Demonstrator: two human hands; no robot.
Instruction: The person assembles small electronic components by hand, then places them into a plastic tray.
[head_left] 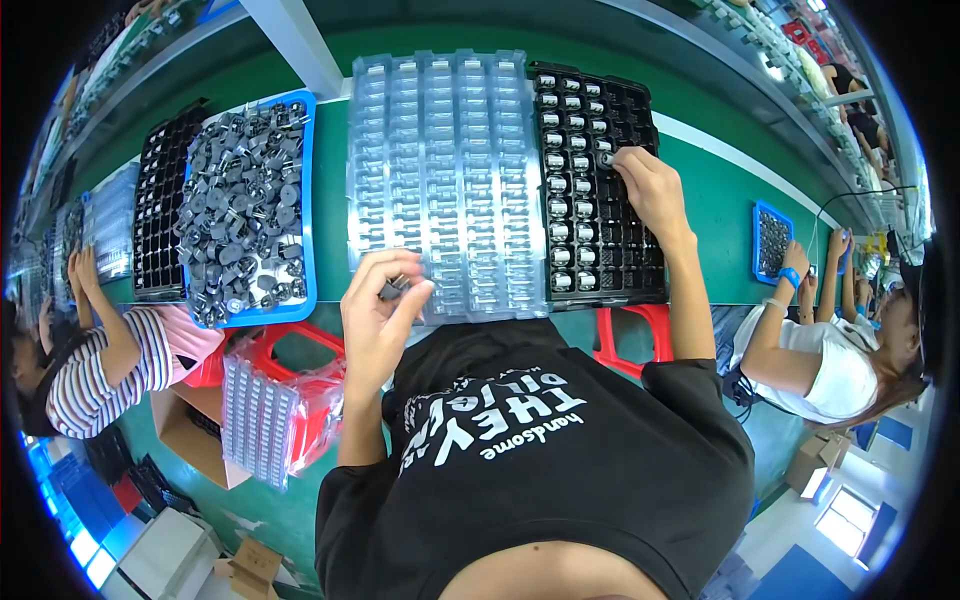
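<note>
Your left hand (378,305) is raised at the near left corner of a clear plastic blister tray (445,180), palm turned inward. Its thumb and fingers are curled nearly closed around a small dark grey component (394,288) with a metal part, held clear of the bin and of the black tray's cells.

Your right hand (650,190) reaches over a black compartment tray (622,262), which stands just beside the clear one, on its right. The thumb and fingertips are drawn close together at a silver-ended component (605,159) in the third column from the left, near the far end; whether they grip it or only touch it, you cannot tell. The two left columns hold silver-ended pieces along their length, the third only toward the far end.

To your left, a blue bin (310,200) is heaped with loose grey round components (240,200) with metal parts. Beyond it lies another black tray (165,220). All of this sits on a green worktable (715,230).

Under the table edge are a red stool (640,335) and wrapped plastic trays (258,420). A co-worker in striped sleeves (115,360) sits at your left, another in a white shirt (825,365) at your right, near a smaller blue bin (758,240).
</note>
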